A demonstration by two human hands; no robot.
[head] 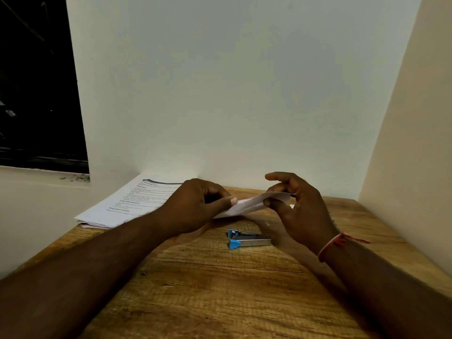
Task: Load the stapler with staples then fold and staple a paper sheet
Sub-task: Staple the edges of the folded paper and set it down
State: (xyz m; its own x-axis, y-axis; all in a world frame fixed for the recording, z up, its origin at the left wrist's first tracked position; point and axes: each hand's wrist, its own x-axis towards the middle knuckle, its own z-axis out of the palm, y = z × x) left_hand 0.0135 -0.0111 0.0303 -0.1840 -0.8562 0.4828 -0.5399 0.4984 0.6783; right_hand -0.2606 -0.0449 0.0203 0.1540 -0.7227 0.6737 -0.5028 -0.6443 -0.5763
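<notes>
Left hand & right hand each pinch one end of the folded paper, held just above the wood table. Stapler lies nearer, btwn the wrists. Printed sheets far left. Pale wall behind, dark window left.

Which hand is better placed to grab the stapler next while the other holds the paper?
Probably the right hand: the stapler lies on the table nearer it, metal end toward that wrist, and the left hand pinches the folded paper.
</notes>
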